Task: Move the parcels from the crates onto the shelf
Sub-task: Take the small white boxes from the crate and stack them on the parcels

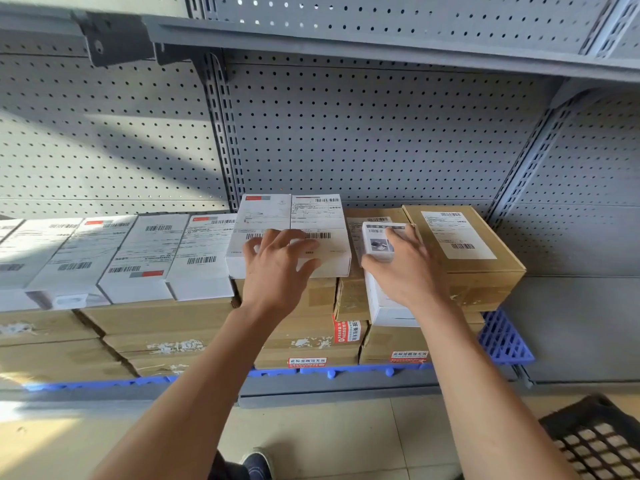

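Seating parcels: my left hand (277, 268) lies flat on the white parcel (291, 233); my right hand (401, 268) grips the small box (379, 237), to be pushed flush against the brown carton (467, 251).

red-and-white stickers (307, 362) on the brown cardboard boxes (304, 344) read "此标签撕毁无效"; print on the white shipping labels (317, 216) is too small to read.
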Action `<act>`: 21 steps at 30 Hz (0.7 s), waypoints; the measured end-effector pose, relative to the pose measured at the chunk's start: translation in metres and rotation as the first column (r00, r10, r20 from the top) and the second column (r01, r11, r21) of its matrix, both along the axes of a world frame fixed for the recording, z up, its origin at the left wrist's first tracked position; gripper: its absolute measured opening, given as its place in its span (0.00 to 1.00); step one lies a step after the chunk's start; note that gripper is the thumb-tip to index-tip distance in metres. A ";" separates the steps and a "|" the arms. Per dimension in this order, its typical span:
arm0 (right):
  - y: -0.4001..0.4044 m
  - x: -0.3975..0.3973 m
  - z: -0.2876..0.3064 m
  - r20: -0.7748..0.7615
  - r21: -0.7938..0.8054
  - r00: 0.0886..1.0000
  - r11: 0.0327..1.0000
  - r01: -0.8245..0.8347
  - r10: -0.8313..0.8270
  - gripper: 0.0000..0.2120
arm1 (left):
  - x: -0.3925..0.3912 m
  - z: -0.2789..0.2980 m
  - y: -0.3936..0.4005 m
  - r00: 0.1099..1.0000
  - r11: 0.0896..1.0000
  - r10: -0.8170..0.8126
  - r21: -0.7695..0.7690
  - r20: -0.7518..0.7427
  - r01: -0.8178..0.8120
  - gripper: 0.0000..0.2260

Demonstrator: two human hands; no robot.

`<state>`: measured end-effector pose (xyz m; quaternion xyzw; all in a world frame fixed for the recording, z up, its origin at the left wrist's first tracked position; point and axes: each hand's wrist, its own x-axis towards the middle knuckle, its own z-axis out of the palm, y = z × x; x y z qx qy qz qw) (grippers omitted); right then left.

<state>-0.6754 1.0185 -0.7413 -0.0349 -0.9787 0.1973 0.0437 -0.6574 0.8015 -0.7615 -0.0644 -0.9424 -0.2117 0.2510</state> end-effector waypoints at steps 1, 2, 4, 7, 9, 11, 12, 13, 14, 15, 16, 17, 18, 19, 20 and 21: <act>0.000 0.000 0.000 -0.007 -0.001 1.000 1.000 0.002 -0.002 0.38 | 0.000 0.000 0.001 1.000 1.000 0.007 0.002 -0.002 -0.007 0.11; 0.000 0.001 0.000 -0.012 -0.004 1.000 1.000 0.003 -0.004 0.38 | 0.000 0.000 0.002 1.000 1.000 0.016 0.001 -0.002 -0.016 0.11; 0.000 0.003 0.000 -0.018 -0.016 1.000 1.000 0.005 -0.005 0.38 | 0.002 0.000 0.005 0.999 0.999 0.034 -0.009 0.005 -0.034 0.11; 0.000 0.005 0.001 -0.020 -0.044 1.000 0.999 -0.001 0.000 0.38 | 0.005 -0.001 0.009 1.000 0.999 0.027 -0.035 0.009 -0.026 0.13; 0.000 0.007 0.003 -0.023 -0.065 1.000 0.998 -0.002 0.000 0.37 | 0.007 -0.001 0.009 1.000 0.999 0.017 -0.049 0.009 -0.017 0.13; 0.000 0.010 0.006 -0.024 -0.092 1.000 0.996 0.002 -0.005 0.37 | 0.008 0.001 0.009 1.000 0.998 0.003 -0.056 0.011 -0.003 0.14; 0.000 0.011 0.008 -0.026 -0.111 1.000 0.994 0.005 -0.007 0.37 | 0.010 0.003 0.010 1.000 0.998 -0.005 -0.059 0.011 0.006 0.14; 0.000 0.013 0.009 -0.030 -0.134 0.999 0.991 0.008 -0.012 0.37 | 0.011 0.004 0.011 1.000 0.998 -0.015 -0.062 0.007 0.015 0.14; 0.001 0.015 0.011 -0.038 -0.160 0.999 0.987 0.012 -0.018 0.37 | 0.012 0.006 0.013 1.000 0.998 -0.027 -0.064 0.001 0.027 0.14; 0.002 0.018 0.013 -0.045 -0.185 0.999 0.983 0.018 -0.027 0.37 | 0.013 0.007 0.015 0.999 0.997 -0.040 -0.065 -0.009 0.039 0.15; 0.003 0.021 0.015 -0.050 -0.208 0.998 0.978 0.024 -0.035 0.37 | 0.015 0.007 0.018 0.998 0.996 -0.056 -0.065 -0.020 0.054 0.15; 0.005 0.024 0.017 -0.052 -0.231 0.998 0.972 0.028 -0.041 0.36 | 0.016 0.008 0.022 0.997 0.996 -0.074 -0.059 -0.029 0.072 0.15; 0.007 0.027 0.020 -0.058 -0.254 0.997 0.967 0.029 -0.045 0.36 | 0.019 0.008 0.026 0.995 0.995 -0.090 -0.043 -0.039 0.089 0.15; 0.009 0.030 0.022 -0.067 -0.279 0.997 0.960 0.027 -0.047 0.36 | 0.021 0.008 0.032 0.993 0.994 -0.105 -0.008 -0.050 0.105 0.14; 0.012 0.034 0.025 -0.079 -0.307 0.996 0.951 0.023 -0.050 0.35 | 0.024 0.009 0.038 0.991 0.991 -0.120 0.047 -0.057 0.123 0.14; 0.015 0.037 0.027 -0.093 -0.344 0.994 0.939 0.017 -0.052 0.35 | 0.028 0.011 0.045 0.989 0.982 -0.138 0.119 -0.059 0.144 0.13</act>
